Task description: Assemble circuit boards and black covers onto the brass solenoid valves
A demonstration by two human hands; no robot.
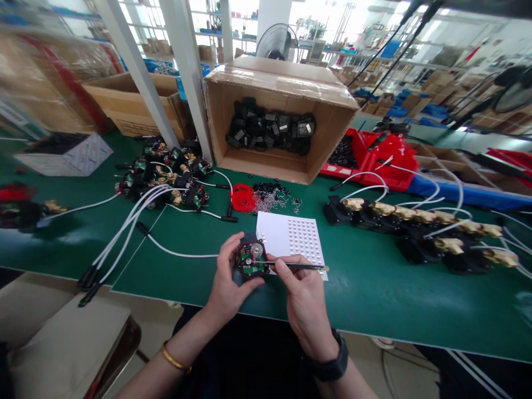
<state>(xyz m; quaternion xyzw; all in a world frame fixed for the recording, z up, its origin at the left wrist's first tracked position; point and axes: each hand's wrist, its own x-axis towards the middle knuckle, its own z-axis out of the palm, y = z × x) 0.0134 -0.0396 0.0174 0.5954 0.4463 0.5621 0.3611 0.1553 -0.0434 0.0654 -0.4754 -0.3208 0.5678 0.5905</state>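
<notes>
Small black module with green circuit board held over the near table edge, gripped in left hand from its left side. Right hand pinches tweezers, tips on the module. White sheet of tiny dots just beyond; open cardboard box farther back.

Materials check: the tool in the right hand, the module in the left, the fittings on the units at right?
Tool: looks like thin bare metal, dull grey sheen.
Module: black housing, likely plastic, matte; green circuit board inside with a shiny metal disc.
Fittings: probably brass, yellow-gold gloss.
</notes>
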